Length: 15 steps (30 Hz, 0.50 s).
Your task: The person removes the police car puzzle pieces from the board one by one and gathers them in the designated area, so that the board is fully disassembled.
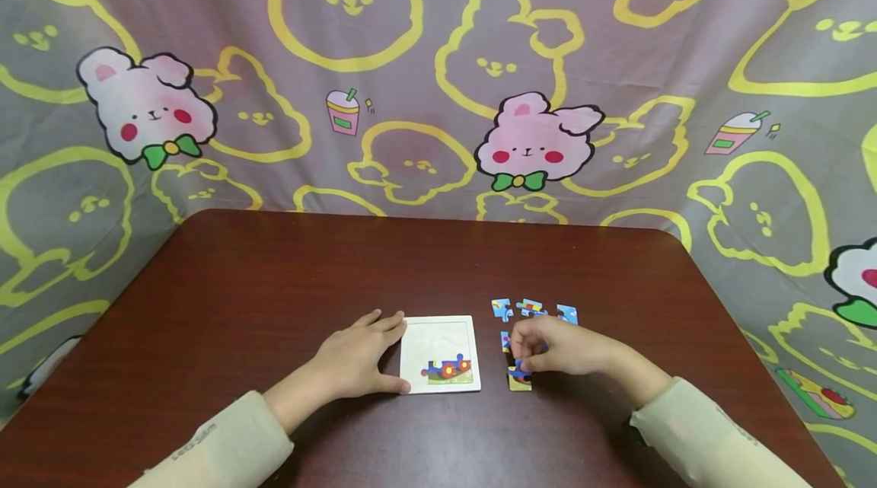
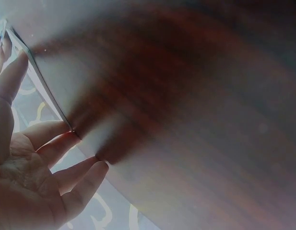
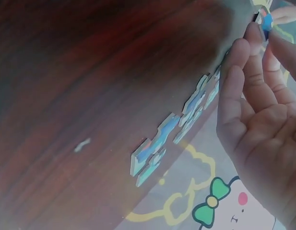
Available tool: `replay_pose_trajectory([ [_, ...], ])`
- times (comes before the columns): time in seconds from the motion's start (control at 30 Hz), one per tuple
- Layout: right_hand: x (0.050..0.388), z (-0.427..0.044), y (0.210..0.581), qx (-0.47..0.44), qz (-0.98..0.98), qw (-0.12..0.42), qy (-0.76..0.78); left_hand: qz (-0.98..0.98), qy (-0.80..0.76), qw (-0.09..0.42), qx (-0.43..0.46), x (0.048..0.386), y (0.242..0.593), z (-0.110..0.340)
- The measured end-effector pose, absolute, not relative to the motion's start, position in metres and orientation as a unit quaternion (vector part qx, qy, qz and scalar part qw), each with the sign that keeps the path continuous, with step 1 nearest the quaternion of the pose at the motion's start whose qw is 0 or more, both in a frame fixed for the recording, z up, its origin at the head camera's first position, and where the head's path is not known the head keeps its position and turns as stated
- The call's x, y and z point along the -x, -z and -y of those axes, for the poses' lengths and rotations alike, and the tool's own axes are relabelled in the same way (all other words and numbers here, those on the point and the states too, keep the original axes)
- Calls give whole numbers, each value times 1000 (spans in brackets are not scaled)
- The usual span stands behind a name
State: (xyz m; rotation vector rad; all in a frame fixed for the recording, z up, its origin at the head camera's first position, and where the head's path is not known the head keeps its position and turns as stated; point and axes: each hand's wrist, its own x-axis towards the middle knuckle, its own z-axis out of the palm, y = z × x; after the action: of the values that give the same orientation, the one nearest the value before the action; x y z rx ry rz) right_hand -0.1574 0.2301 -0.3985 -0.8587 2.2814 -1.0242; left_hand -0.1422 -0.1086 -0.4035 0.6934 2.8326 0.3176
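My left hand (image 1: pixel 356 355) rests along the left side of a white square puzzle tray (image 1: pixel 475 358), thumb at its near corner and fingertips at its far corner. In the left wrist view the fingers (image 2: pixel 56 148) are spread and mostly straight against the tray's edge. Inside the tray, at the lower right, lie joined puzzle pieces (image 1: pixel 448 371) with a blue and red vehicle picture. Right of the tray, my right hand (image 1: pixel 558 347) pinches a puzzle piece (image 1: pixel 519 380) with blue, red and yellow-green parts between thumb and fingers. The right wrist view shows that piece (image 3: pixel 267 21) at the fingertips.
Several loose puzzle pieces (image 1: pixel 530 307) lie beyond the right hand, and another piece (image 1: pixel 505 341) sits partly behind its fingers. All this stands on a dark red-brown table (image 1: pixel 308 267). A patterned cloth (image 1: pixel 411 92) hangs behind and at both sides.
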Motion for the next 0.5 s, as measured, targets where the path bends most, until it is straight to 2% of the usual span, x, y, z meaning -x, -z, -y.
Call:
replay_pose_trajectory([
  [0.5, 155, -226, 394, 318, -882, 184, 294, -961, -104, 100, -234, 142, 406, 109],
])
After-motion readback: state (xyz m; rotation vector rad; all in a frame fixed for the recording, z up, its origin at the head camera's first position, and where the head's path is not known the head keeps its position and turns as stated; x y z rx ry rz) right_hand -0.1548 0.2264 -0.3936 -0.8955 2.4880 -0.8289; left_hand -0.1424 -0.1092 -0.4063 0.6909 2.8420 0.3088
